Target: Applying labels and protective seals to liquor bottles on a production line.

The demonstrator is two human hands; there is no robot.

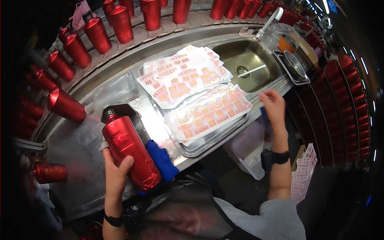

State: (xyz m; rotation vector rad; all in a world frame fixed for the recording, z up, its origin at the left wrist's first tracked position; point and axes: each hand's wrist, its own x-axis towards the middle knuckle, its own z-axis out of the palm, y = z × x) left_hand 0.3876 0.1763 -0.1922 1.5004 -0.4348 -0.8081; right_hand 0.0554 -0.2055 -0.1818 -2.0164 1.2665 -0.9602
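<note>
A glossy red bottle (130, 146) with raised decoration and a bare threaded neck leans across the counter's near edge. My left hand (116, 170) is closed round its lower left side, thumb on the front. A crumpled blue cloth (162, 160) lies against the bottle's right side. Beyond the sheets' right end, my right hand (274, 106) is raised with its fingers bent together; whatever they pinch, if anything, is too small to make out. Something dark blue shows beside its palm. Nearest to it lie sheets of red and gold decals (212, 112) on a metal tray (196, 151).
A steel sink (256, 80) with a white tap (274, 20) is at the back right. Red bottles (120, 24) line a curved conveyor (140, 44) along the far side. One red bottle (50, 173) lies at left. A white bin (246, 150) stands below the counter.
</note>
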